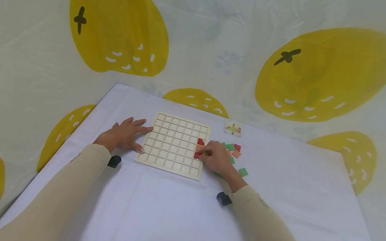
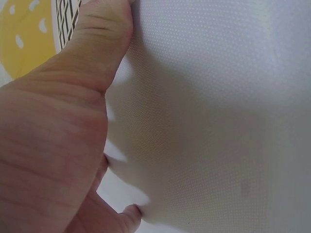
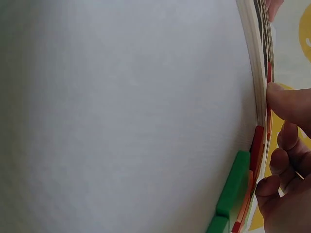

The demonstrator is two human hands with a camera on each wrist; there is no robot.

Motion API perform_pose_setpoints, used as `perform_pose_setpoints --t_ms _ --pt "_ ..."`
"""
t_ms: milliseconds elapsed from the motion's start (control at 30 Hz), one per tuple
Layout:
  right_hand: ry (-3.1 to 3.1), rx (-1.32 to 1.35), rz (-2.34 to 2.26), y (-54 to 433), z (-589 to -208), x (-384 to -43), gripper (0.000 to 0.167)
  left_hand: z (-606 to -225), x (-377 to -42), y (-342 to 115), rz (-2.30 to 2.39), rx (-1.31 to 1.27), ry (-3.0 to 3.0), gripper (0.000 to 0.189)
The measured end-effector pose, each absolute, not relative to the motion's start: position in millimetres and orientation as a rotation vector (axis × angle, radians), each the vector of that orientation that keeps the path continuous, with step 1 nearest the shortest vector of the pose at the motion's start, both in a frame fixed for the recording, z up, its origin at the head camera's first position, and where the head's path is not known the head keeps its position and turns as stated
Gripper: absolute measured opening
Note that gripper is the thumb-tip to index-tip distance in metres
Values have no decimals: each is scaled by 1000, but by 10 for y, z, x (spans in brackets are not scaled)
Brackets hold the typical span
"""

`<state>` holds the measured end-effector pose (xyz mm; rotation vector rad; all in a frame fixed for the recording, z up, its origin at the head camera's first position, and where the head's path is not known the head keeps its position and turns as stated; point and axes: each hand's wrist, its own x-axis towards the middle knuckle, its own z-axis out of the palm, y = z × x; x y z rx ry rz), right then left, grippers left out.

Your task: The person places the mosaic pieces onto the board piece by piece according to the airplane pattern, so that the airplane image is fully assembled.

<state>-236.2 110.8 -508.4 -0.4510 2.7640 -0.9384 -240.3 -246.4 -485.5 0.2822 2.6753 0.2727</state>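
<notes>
A pale square-grid board (image 1: 168, 161) lies flat on the white-covered table. My left hand (image 1: 123, 133) is spread at its left edge, with the thumb and a fingertip touching the rim. At the right-hand column, my right hand (image 1: 215, 156) bends over a red tile (image 1: 197, 155), its thumb and fingertips on it. An orange tile (image 1: 198, 148) and another red tile (image 1: 200, 141) with a curved edge lie just above in that column. The right wrist view shows the thumb (image 3: 286, 103) against the red piece at the board's edge; the other fingers are curled.
Beside the right hand lie loose green (image 1: 242, 172), orange (image 1: 236, 154) and red (image 1: 237, 147) tiles, some partly hidden by it. A small card with a coloured pattern (image 1: 233, 128) lies behind them. A fruit-printed cloth (image 1: 201, 56) hangs behind the table.
</notes>
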Motion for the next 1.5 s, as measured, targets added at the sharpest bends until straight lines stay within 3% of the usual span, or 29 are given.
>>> perform_pose_setpoints --t_ms 200,433,1167,1500 --pt "2750 -462 -983 1220 -5072 -2378 17 -4874 -2402 -2436 270 290 2668 96" --pt "2707 -223 -1003 1568 -4984 -2438 17 -4835 -2394 -2438 268 307 2673 96" --pt "2689 -314 -796 2485 -5032 -2175 22 -4806 -2368 -2498 270 308 2687 97" --pt "2723 -378 -771 2507 -5094 -2096 23 -4866 -2382 -2493 305 321 2674 98"
